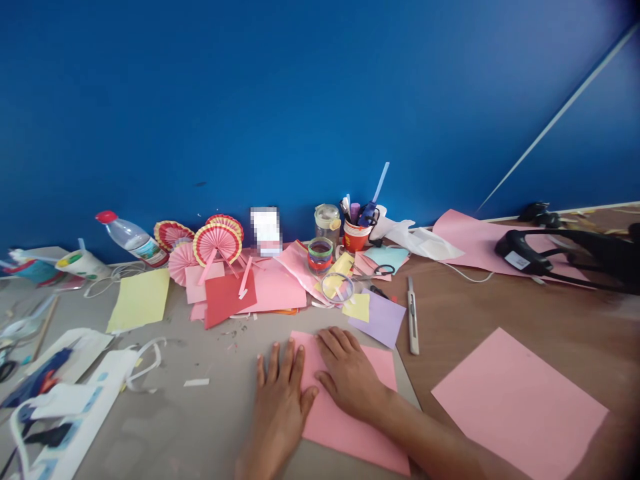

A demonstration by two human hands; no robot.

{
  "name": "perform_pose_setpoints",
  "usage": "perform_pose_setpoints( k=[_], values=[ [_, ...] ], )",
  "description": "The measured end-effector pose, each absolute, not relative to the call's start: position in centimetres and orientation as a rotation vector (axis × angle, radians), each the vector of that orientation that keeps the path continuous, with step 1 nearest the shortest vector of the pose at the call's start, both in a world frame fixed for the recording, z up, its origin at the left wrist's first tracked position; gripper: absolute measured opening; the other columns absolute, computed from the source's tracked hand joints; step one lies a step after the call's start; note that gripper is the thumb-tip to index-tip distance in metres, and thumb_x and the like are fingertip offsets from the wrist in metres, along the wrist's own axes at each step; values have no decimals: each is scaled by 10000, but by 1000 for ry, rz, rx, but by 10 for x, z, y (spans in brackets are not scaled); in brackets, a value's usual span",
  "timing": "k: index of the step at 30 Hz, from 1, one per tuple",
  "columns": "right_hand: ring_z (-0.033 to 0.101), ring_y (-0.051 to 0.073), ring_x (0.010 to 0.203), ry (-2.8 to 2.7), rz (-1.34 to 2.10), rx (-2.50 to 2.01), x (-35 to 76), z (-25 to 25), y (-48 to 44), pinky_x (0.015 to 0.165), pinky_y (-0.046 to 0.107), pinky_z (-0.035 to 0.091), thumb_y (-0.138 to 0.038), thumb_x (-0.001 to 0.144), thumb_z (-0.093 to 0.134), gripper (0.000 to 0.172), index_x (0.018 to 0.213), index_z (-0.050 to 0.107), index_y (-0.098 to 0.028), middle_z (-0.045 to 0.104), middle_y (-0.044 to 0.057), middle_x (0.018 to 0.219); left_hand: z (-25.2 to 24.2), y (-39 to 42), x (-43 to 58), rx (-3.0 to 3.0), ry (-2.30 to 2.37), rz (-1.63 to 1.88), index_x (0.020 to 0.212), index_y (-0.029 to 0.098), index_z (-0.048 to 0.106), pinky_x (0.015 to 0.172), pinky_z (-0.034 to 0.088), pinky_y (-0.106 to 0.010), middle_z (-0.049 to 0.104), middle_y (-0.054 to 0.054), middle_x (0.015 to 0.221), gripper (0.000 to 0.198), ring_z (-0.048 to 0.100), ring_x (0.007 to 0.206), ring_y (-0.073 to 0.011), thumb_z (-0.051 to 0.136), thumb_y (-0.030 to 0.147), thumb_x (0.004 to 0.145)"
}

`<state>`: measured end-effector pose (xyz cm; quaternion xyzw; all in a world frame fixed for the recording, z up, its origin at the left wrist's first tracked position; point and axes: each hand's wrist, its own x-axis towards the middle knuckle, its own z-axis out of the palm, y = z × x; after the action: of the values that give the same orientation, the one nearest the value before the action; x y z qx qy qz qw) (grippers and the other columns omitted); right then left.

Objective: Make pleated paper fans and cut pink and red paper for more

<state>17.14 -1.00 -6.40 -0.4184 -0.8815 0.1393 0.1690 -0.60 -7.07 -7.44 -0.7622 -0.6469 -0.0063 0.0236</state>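
A sheet of pink paper [353, 443] lies on the grey board in front of me. My left hand [280, 403] rests flat along its left edge, fingers spread, with the thumb on the paper. My right hand [350, 373] lies on the upper part of the sheet, fingers stretched out and fairly close together. Neither hand grips anything. To the right, a second pink sheet [520, 407] lies on the brown table. A utility knife [413, 317] is beyond my right hand, near a purple paper [379, 319].
Folded paper fans [217, 243], a red paper [230, 298], a tape roll [337, 288] and a cup of pens [356, 235] stand or lie along the blue wall [300, 100]. A bottle [131, 237] leans at left, above a power strip [87, 413]. A black headset [525, 252] sits at right.
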Motion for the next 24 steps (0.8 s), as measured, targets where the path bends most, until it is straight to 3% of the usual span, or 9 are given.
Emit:
perform_pose_setpoints(
  k=[24],
  values=[
    [384,292,1216,-2456,503,-1182,174,-58,-5,1049,470,314,-238,797,562,519,1299,479,-135,508,128,1303,-62,-57,-4,-2405,-2016,-114,1367,223,453,1078,189,-622,399,-91,1468,536,285,1347,-366,465,405,864]
  ],
)
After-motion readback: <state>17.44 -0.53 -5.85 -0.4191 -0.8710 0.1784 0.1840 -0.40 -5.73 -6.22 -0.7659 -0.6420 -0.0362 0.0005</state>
